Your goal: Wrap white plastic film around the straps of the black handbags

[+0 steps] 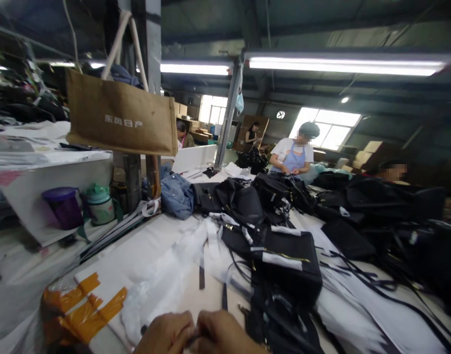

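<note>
Big worktable (190, 290) first, w/ a black bag (306, 280) lying on the R side, beyond the hands. Nearer, L hand (166, 332) and R hand (225, 332) meet low in view, fingers bent in, apparently clamped on a small dark bit (193, 339) btwn them. Looks like close two-handed fingertip work; the next move prob. calls for a steady pinch. The bit seems to run L–R, hand to hand; which end's the front, can't tell.
</note>
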`<state>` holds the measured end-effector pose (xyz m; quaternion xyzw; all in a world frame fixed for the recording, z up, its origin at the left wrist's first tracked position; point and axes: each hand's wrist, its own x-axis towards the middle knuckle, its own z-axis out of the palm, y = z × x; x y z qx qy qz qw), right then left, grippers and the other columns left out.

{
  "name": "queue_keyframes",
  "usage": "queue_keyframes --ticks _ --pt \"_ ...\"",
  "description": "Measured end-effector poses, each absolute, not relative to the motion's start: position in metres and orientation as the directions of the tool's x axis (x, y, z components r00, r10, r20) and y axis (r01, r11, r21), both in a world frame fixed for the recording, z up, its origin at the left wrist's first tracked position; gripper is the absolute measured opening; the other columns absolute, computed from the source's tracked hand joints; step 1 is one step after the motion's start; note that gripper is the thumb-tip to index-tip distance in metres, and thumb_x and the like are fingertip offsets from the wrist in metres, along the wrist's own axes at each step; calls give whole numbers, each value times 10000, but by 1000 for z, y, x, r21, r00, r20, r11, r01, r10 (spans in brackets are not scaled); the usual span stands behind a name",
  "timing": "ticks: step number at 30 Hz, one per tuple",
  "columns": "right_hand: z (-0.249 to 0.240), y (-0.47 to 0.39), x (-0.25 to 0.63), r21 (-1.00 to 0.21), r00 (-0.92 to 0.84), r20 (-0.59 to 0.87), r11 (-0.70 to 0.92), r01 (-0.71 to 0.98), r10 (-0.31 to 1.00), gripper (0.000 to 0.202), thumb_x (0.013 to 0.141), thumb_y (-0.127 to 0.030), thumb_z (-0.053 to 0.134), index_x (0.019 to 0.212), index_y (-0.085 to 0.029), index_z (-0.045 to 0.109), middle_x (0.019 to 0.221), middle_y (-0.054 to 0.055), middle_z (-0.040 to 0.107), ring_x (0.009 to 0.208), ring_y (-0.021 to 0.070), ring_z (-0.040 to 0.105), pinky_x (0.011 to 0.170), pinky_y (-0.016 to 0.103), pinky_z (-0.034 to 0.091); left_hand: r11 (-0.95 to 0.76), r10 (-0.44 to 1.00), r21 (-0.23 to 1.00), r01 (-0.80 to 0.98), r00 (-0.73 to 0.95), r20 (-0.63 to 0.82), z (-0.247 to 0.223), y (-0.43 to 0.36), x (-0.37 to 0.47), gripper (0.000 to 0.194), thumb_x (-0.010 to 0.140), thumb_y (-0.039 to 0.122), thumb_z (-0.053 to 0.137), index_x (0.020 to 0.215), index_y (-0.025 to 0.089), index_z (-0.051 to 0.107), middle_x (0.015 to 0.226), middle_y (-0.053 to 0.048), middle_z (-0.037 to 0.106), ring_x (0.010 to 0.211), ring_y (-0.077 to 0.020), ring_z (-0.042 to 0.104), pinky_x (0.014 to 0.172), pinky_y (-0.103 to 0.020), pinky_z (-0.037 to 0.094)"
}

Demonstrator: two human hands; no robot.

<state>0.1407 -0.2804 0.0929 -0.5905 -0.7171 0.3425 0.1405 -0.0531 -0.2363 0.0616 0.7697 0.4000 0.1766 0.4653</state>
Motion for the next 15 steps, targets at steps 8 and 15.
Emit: queue_keyframes --ticks 8,15 --pt "85 -287 161 -652 -305 -260 67 755 916 202 787 -301 665 981 -242 665 867 -5 710 771 163 614 613 213 355 -357 801 773 525 598 -36 60 -237 -70 349 954 424 390 716 224 547 646 11 603 635 -163 548 613 -253 315" --pt "54 -273 125 -653 -275 -266 37 756 924 247 723 -386 744 874 -212 655 813 -16 707 699 149 617 551 201 336 -414 789 752 514 614 14 47 -244 -53 319 948 371 401 714 229 565 729 -15 638 705 -184 567 642 -258 332"
